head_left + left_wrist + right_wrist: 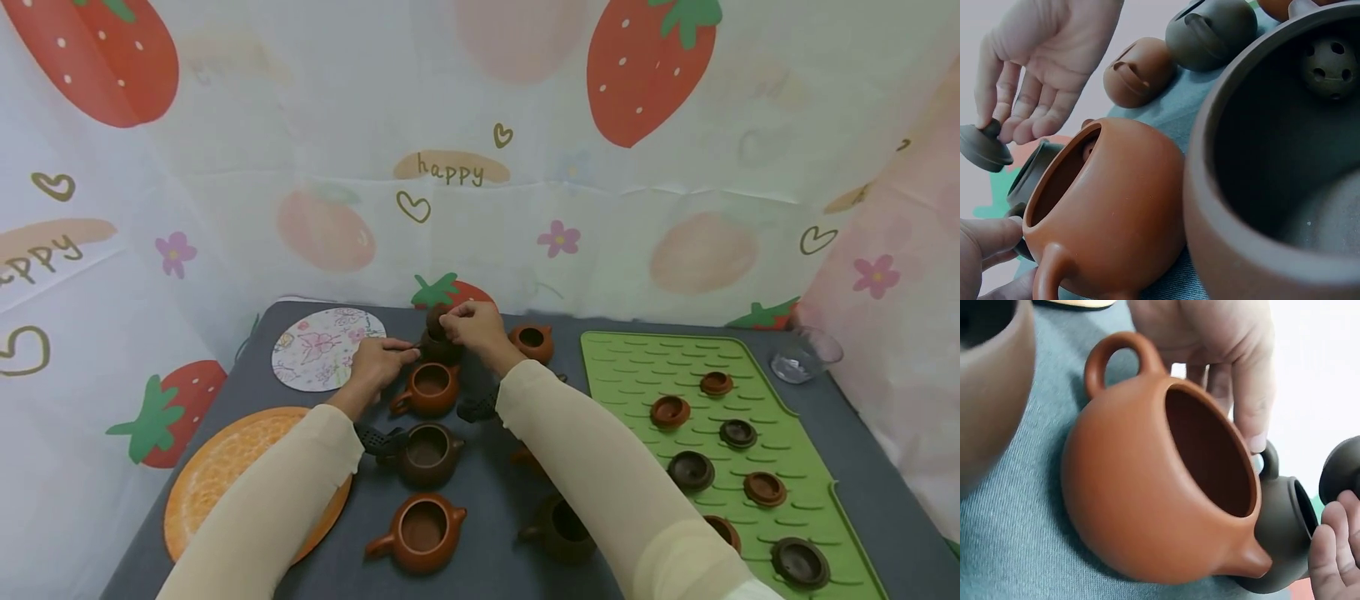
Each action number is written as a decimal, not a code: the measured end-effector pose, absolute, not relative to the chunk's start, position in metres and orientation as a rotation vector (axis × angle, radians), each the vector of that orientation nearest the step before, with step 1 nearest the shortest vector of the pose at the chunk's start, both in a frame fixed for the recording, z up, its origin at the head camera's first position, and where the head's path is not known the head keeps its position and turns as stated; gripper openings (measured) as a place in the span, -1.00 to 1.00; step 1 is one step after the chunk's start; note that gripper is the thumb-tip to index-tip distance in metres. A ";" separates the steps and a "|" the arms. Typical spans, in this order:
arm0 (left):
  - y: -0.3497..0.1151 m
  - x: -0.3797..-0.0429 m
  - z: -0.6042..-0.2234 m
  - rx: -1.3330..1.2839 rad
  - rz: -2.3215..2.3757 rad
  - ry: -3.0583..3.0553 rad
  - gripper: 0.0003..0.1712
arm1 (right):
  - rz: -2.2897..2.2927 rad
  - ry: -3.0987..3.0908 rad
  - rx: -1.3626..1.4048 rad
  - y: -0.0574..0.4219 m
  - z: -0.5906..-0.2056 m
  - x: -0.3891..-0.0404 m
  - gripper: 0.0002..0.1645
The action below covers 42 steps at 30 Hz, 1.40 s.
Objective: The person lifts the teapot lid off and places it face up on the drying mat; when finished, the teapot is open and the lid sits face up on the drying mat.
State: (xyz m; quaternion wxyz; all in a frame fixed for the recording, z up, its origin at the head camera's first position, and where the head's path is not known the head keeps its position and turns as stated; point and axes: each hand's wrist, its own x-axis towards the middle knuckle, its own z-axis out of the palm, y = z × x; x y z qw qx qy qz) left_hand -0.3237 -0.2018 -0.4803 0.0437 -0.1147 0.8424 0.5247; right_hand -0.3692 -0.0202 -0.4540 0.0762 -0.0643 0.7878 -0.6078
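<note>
At the far end of a column of teapots, my left hand [377,367] grips the handle of a small dark teapot [441,350]. Above that pot's open mouth, my right hand [480,331] pinches a dark teapot lid [436,318] by its knob. In the left wrist view the lid [984,149] is tilted and apart from the pot. The right wrist view shows my left fingers at the loop of the dark pot's handle [1270,459]. Just in front of that pot stands an open reddish-brown teapot [433,406].
Nearer in the column are a dark teapot [429,479] and a reddish one [424,546]. More teapots stand to the right, partly behind my right arm. Several lids lie on a green mat [622,358]. A glass [806,360] and two round mats flank the table.
</note>
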 end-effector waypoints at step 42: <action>-0.201 -0.324 -0.481 -0.381 1.575 2.572 -0.61 | -1.799 2.188 -0.511 0.012 -0.426 -0.347 -0.42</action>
